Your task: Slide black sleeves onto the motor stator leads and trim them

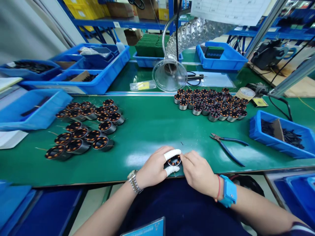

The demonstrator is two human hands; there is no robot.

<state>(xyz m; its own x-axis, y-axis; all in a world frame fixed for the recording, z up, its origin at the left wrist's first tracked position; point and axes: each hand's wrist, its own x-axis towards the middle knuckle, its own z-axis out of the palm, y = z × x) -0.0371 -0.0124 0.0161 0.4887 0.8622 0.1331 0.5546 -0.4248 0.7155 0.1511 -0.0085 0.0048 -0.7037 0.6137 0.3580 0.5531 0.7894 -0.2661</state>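
Head: left hand (153, 168) held wound ring (174, 163); right hand (199, 170) pinched, contents unclear. I judged ring stiff, best gripped outside.

My feed comes through bright, with pale glare on the green desk (147, 124). I see the edges stretched and soft.

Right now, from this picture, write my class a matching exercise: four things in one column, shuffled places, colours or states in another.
1. Pliers
2. Nearest coil ring
3. Watch
4. Hose

A. Around the left wrist
B. Crinkled silver, above the bench
C. Blue handles spread apart
D. Between white-wrapped fingers of the left hand

Pairs: 1-C, 2-D, 3-A, 4-B
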